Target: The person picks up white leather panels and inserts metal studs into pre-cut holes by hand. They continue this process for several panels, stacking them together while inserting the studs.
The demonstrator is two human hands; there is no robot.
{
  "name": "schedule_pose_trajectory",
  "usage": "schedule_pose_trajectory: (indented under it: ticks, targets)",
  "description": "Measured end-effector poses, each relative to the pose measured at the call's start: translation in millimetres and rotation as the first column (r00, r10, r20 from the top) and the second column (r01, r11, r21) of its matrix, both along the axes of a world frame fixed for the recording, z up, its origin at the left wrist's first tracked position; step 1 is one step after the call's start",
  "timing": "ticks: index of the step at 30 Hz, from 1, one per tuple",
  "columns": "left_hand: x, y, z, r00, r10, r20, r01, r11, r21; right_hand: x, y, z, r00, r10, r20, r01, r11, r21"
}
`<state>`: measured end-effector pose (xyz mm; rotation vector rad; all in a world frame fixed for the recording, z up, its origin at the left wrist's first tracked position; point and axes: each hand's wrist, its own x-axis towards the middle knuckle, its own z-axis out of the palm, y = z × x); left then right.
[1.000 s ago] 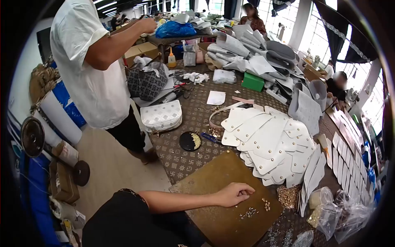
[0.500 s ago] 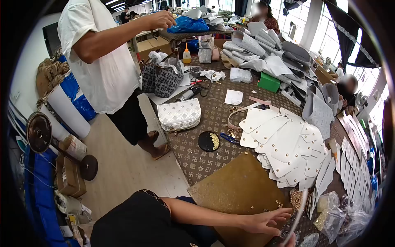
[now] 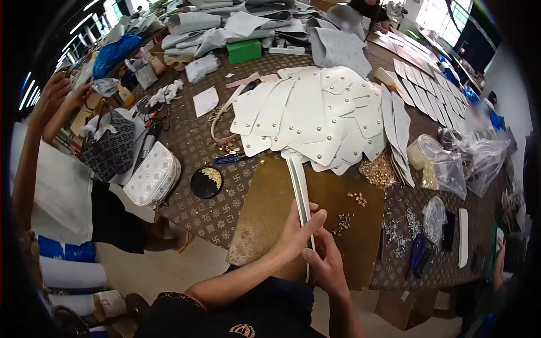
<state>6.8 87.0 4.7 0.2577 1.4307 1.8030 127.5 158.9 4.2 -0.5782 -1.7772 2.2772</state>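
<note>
Fingers of our left hand [image 3: 294, 232] pinch a long white strip [image 3: 298, 183], with the thumb on one side. Our right hand [image 3: 331, 263] is curled close at the near end, and its fingers look closed on the strip too, though some are hidden. The strip is over the brown board [image 3: 265, 197], turned on its edge, with its far tip by the board's far side. We cannot tell if it is one piece or two pressed together.

On the right part of the board lie gold studs [image 3: 357, 198] and silver bits [image 3: 342, 222], all loose. If our right hand or the strip swept that way, they could roll off or get mixed up. Just past the board's far edge is a heap of white pieces [image 3: 315, 107], one over another. If the tip poked it, the heap might slide. If we squeezed too hard, the strip could crease.

We find no words that we can read. Our black shirt [image 3: 203, 324], on the board's near side, has a pale badge [image 3: 242, 329], too small to make out. The green box [image 3: 244, 51], far beyond the board, shows no clear label. The white bag [image 3: 152, 176], left of the board, has a pattern but no brand we can read.
</note>
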Motion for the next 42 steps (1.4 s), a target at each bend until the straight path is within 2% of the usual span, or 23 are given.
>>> schedule_pose_trajectory:
  ticks: [2, 5, 7, 8, 9, 10, 11, 12, 14, 16, 17, 18, 19, 20, 21, 22, 23, 24, 28, 32, 34, 38, 42]
  targets:
    - [-3, 0, 4, 1.0, 0.026, 0.006, -0.026, 0.999, -0.024, -6, -3, 3, 0.999, -0.003, -0.033, 0.002, 0.999, -0.048]
    - [-8, 0, 13, 0.988, 0.088, -0.126, -0.087, 0.996, 0.012, -10, -4, 3, 0.998, 0.054, -0.045, -0.06, 0.987, -0.149]
    - [-15, -6, 10, 0.996, 0.082, -0.02, -0.083, 0.995, -0.048, -5, -5, -13, 0.996, 0.073, -0.061, -0.078, 0.993, -0.087]
    - [-20, -10, 5, 0.998, 0.068, 0.011, -0.068, 0.998, -0.014, 5, 8, -3, 0.993, 0.114, -0.008, -0.111, 0.976, 0.188]
    - [-25, -13, 0, 0.997, 0.067, 0.036, -0.068, 0.998, 0.014, 10, 26, 9, 0.985, 0.154, 0.073, -0.17, 0.883, 0.437]
    - [-27, -16, 2, 0.998, 0.044, 0.048, -0.044, 0.999, 0.005, 22, 46, 17, 1.0, 0.02, 0.005, -0.019, 0.851, 0.525]
    - [-31, -19, 3, 0.998, 0.033, 0.052, -0.033, 0.999, -0.007, 37, 73, 24, 0.987, -0.155, 0.028, 0.108, 0.797, 0.594]
    - [-37, -24, -4, 0.998, 0.003, 0.065, -0.002, 1.0, -0.008, 56, 105, 32, 0.948, -0.317, 0.037, 0.215, 0.721, 0.659]
    - [-40, -27, -6, 0.998, -0.025, 0.058, 0.023, 0.999, 0.023, 101, 187, 30, 0.752, -0.659, -0.033, 0.418, 0.438, 0.796]
    - [-39, -25, -5, 0.995, 0.043, 0.093, -0.046, 0.998, 0.032, 173, 289, 7, 0.561, -0.807, -0.183, 0.382, 0.057, 0.922]
    - [-41, -26, -8, 0.996, 0.015, 0.087, -0.019, 0.999, 0.04, 206, 324, 6, 0.438, -0.886, -0.154, 0.353, 0.011, 0.936]
    - [-42, -23, -9, 0.996, 0.024, 0.084, -0.028, 0.999, 0.042, 251, 371, -10, 0.354, -0.923, -0.154, 0.207, -0.083, 0.975]
    - [-43, -24, -11, 0.985, -0.064, 0.163, 0.053, 0.996, 0.068, 300, 412, -34, 0.319, -0.923, -0.214, 0.059, -0.206, 0.977]
    - [-48, -30, -11, 0.967, -0.115, 0.225, 0.094, 0.99, 0.103, 327, 430, -37, 0.237, -0.957, -0.168, 0.079, -0.153, 0.985]
    - [-50, -32, -19, 0.971, -0.11, 0.212, 0.091, 0.991, 0.095, 366, 463, -55, 0.233, -0.963, -0.132, 0.08, -0.117, 0.99]
    - [-50, -32, -16, 0.969, -0.114, 0.22, 0.097, 0.992, 0.085, 379, 461, -38, 0.288, -0.957, 0.028, -0.017, 0.024, 1.0]
    - [-51, -31, -16, 0.967, -0.096, 0.238, 0.082, 0.994, 0.066, 393, 468, -36, 0.325, -0.937, 0.131, 0.102, 0.172, 0.98]
    - [-51, -30, -18, 0.961, -0.088, 0.263, 0.076, 0.996, 0.054, 390, 469, -30, 0.345, -0.938, -0.001, -0.104, -0.039, 0.994]
    - [-52, -28, -18, 0.961, -0.086, 0.263, 0.085, 0.996, 0.014, 218, 584, -41, 0.62, -0.778, -0.099, 0.134, -0.019, 0.991]
    - [-48, -23, -11, 0.972, -0.053, 0.228, 0.059, 0.998, -0.022, 115, 604, -40, 0.73, -0.658, -0.182, 0.36, 0.144, 0.922]
    - [-48, -22, -17, 0.975, -0.088, 0.205, 0.098, 0.994, -0.041, 103, 605, -41, 0.747, -0.63, -0.213, 0.442, 0.231, 0.867]
    - [-41, -17, -10, 0.981, -0.044, 0.188, 0.058, 0.996, -0.071, 105, 596, -31, 0.757, -0.598, -0.263, 0.561, 0.39, 0.73]
    - [-39, -14, 6, 0.989, -0.025, -0.146, -0.004, 0.98, -0.197, 65, 582, -15, 0.788, -0.524, -0.323, 0.607, 0.574, 0.55]
